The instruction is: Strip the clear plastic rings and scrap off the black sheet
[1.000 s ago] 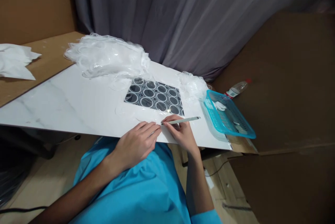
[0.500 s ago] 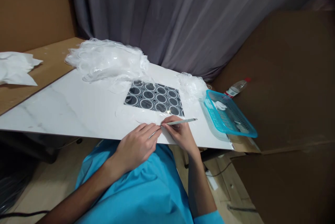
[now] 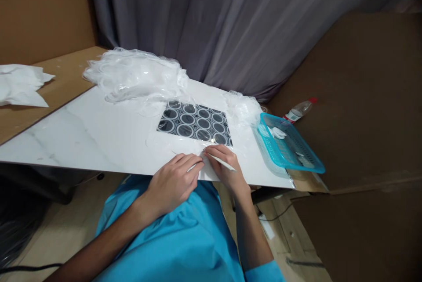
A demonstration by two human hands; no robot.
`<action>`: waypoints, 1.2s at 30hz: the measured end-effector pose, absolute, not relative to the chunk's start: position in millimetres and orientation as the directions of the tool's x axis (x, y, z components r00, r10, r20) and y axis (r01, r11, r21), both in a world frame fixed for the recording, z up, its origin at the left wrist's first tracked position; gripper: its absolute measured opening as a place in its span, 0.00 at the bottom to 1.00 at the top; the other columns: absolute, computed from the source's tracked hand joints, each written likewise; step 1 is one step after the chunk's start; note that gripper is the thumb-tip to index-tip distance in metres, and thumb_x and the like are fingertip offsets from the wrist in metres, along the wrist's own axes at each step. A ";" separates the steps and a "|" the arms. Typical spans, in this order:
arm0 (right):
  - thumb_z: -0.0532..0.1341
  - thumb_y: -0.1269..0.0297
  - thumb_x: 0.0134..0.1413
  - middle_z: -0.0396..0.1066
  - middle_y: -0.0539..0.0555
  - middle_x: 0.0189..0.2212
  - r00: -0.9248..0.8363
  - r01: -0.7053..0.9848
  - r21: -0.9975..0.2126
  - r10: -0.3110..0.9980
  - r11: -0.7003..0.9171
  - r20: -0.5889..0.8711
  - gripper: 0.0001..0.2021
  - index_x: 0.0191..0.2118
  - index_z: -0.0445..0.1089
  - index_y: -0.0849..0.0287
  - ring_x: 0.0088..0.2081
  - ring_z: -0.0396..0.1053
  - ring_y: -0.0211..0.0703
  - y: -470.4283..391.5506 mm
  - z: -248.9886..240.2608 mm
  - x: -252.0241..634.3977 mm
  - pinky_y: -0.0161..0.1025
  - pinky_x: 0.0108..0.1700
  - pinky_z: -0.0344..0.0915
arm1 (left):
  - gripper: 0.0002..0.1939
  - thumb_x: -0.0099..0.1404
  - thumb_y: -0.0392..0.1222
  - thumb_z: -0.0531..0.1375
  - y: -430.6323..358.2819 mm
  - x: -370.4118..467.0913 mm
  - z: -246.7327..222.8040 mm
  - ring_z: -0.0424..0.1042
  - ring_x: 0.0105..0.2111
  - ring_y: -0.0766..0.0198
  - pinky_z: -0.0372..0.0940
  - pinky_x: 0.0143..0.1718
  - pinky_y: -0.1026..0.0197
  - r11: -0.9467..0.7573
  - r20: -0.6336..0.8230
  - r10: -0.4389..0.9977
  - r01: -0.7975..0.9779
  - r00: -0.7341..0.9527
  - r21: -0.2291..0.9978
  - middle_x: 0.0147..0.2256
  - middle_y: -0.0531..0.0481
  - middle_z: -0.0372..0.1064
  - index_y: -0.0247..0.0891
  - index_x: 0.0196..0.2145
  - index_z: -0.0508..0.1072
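My right hand (image 3: 227, 165) is closed on a thin white stick-like tool (image 3: 224, 162), which slants down to the right across the fingers. Close beside it, my left hand (image 3: 176, 181) pinches a small white item (image 3: 192, 167), mostly hidden by the fingers. Both hands are at the front edge of the white table (image 3: 82, 137), their fingertips almost touching. Just beyond them lies a dark sheet (image 3: 198, 123) with rows of pale-ringed ovals. Faint clear film pieces lie between the sheet and my left hand.
Behind the sheet is a large pile of clear film pieces (image 3: 138, 75), with a smaller pile (image 3: 244, 108) at right. A blue basket (image 3: 280, 159) holding white items stands at the right edge, near a bottle (image 3: 300, 110). White paper (image 3: 23, 84) lies far left.
The white tool in my right hand has swung from pointing right and slightly up to slanting down to the right. My left hand has hardly moved.
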State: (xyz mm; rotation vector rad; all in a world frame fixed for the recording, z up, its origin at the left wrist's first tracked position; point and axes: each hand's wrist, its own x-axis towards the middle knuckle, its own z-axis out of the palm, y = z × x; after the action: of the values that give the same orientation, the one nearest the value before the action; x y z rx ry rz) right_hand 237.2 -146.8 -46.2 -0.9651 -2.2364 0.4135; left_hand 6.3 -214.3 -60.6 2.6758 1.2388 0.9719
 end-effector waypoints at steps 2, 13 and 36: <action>0.61 0.64 0.77 0.83 0.58 0.51 -0.486 0.553 -0.490 0.738 0.674 0.468 0.12 0.54 0.83 0.48 0.49 0.80 0.57 -139.7 -42.8 238.6 0.52 0.53 0.75 | 0.16 0.81 0.35 0.56 -214.9 6.4 -60.0 0.75 0.62 0.49 0.68 0.63 0.43 -0.678 0.518 0.705 0.674 0.485 0.293 0.61 0.42 0.76 0.39 0.61 0.74; 0.56 0.56 0.79 0.84 0.64 0.47 -0.090 0.800 -0.369 0.703 0.473 0.706 0.18 0.48 0.83 0.57 0.48 0.81 0.58 -82.1 -11.6 263.3 0.54 0.55 0.75 | 0.18 0.77 0.33 0.56 -214.1 5.4 -55.2 0.76 0.61 0.49 0.72 0.63 0.43 -0.664 0.478 0.736 0.646 0.479 0.377 0.60 0.41 0.77 0.40 0.61 0.74; 0.66 0.44 0.71 0.84 0.60 0.32 -0.195 0.706 -0.596 0.915 0.382 0.354 0.22 0.36 0.84 0.59 0.32 0.80 0.53 -102.0 -6.2 270.1 0.43 0.35 0.70 | 0.20 0.79 0.32 0.57 -232.2 -23.8 -73.3 0.73 0.64 0.46 0.67 0.65 0.41 -0.595 0.580 0.732 0.750 0.358 0.289 0.63 0.39 0.75 0.38 0.65 0.74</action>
State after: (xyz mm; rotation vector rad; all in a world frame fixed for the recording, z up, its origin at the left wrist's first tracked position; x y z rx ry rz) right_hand 270.1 -102.0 -6.2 -1.3908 -1.9710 0.3970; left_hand -23.8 -232.2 -73.3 2.6092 1.4239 1.0926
